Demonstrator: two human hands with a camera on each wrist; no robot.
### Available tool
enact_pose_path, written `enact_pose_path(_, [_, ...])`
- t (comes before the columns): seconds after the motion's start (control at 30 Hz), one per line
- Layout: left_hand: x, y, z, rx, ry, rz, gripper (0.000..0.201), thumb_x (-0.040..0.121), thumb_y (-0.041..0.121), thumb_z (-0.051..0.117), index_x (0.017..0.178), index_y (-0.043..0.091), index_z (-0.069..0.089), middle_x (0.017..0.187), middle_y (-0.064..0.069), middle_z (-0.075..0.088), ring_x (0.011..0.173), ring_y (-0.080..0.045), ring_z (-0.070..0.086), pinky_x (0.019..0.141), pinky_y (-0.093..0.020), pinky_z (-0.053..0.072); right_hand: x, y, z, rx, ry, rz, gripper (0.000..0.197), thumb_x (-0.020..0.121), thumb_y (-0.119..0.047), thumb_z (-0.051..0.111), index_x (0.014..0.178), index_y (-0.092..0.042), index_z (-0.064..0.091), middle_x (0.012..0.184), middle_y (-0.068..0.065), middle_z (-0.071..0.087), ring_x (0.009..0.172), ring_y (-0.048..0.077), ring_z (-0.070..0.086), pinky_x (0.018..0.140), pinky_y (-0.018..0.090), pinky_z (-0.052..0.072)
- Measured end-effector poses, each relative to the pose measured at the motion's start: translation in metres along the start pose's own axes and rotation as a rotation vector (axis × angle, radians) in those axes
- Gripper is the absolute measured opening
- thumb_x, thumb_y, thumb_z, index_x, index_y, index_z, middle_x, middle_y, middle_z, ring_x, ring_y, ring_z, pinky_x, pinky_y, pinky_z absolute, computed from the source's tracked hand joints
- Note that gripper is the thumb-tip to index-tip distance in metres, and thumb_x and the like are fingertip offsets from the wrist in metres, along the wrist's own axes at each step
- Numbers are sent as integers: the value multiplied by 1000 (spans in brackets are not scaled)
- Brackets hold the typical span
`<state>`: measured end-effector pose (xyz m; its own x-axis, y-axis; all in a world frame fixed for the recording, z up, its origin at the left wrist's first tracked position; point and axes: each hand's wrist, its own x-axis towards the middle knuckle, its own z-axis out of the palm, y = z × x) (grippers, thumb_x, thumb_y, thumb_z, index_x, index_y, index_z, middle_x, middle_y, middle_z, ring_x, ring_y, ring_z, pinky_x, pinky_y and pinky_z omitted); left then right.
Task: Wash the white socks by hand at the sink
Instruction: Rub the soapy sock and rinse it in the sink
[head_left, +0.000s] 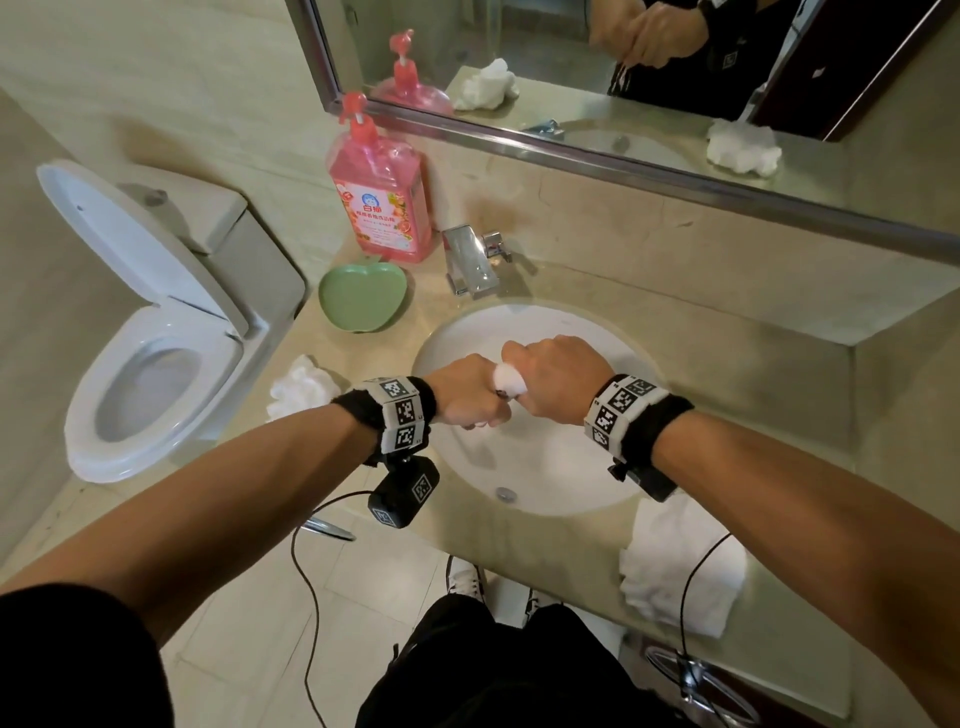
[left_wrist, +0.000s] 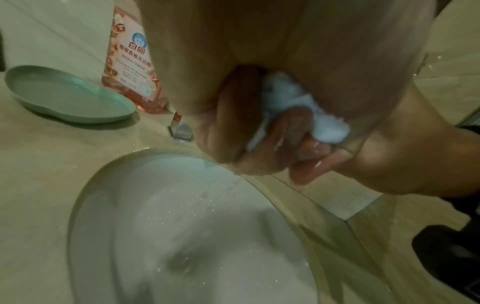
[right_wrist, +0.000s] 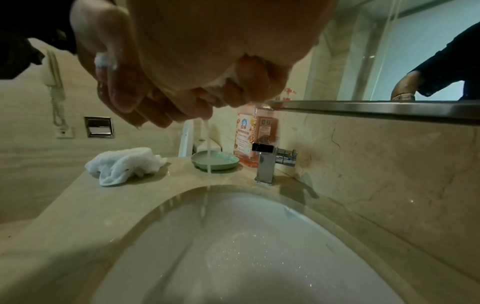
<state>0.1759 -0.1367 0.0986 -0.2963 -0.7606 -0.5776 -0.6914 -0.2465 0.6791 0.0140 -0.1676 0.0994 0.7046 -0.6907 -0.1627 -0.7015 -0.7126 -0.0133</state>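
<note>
White sock (head_left: 508, 383) — bunched inside both hands' curled fingers (left_wrist: 293, 131).

Below your hands the sink basin (head_left: 545, 467) lies open; the faucet (head_left: 470, 262), detergent bottle (head_left: 382, 202) and green dish (head_left: 361, 296) crowd the tabletop (head_left: 727, 332) behind-left
</note>
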Motion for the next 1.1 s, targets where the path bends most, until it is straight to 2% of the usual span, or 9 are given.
enact_pose_path(0.3, [6,5,0,-74,-47,-29,24,60,6,60,47,21,47,48,0,47,46,-21,41,46,-22,32,0,10,-2,26,16,-9,25,89,-24,57,109,-10,53,91,12,69,76,38,64,60,35,34])
enact_pose_path(0.4, [11,11,-2,148,16,3,10,75,18,67,80,20,59,78,0,64,72,-24,61,67,-31,50,1,15,-3,120,10,82,33,86,-24,63,112,-16,45,90,10,66,73,35,60,59,34,36])
enact_pose_path(0.5, [19,11,-13,366,88,58,34,85,39,66,110,23,49,101,1,62,92,-23,59,78,-35,46,-1,26,-3,327,76,169,46,77,-21,77,102,-22,38,98,2,55,75,29,55,59,33,36])
enact_pose_path(0.57, [23,8,-23,373,83,74,48,89,45,62,126,21,42,108,-1,59,97,-23,57,81,-36,45,-3,34,-3,466,112,197,45,73,-25,85,105,-20,53,105,0,53,85,24,54,67,33,39])
enact_pose_path(0.67, [23,-1,-29,628,157,183,51,92,45,57,132,21,39,115,-6,52,107,-29,52,91,-43,43,-9,41,-7,764,70,298,47,73,-34,88,113,-17,68,107,-1,65,93,17,59,79,31,48])
enact_pose_path(0.77, [20,-5,-26,804,310,327,54,89,50,58,132,23,40,119,-6,51,108,-30,50,86,-42,34,-18,38,-8,1081,20,422,39,85,-28,80,118,-15,63,105,4,69,76,19,66,64,32,56])
enact_pose_path(0.87, [22,-3,-26,699,307,352,61,84,62,54,129,23,41,120,-2,54,108,-25,51,90,-42,33,-28,36,-7,1186,67,527,28,91,-32,71,111,-18,56,86,5,72,54,14,64,45,22,48])
enact_pose_path(0.97, [21,1,-22,613,244,390,60,86,61,56,128,21,42,114,0,57,105,-23,53,92,-43,39,-37,32,-7,1197,99,588,24,93,-39,68,103,-19,60,64,1,71,45,12,60,40,20,44])
enact_pose_path(1.1, [18,7,-12,547,309,553,52,83,44,70,123,19,48,116,-2,54,104,-24,52,88,-42,45,-50,28,-5,1293,135,676,27,96,-43,60,107,-18,58,69,13,73,48,23,59,41,26,43])
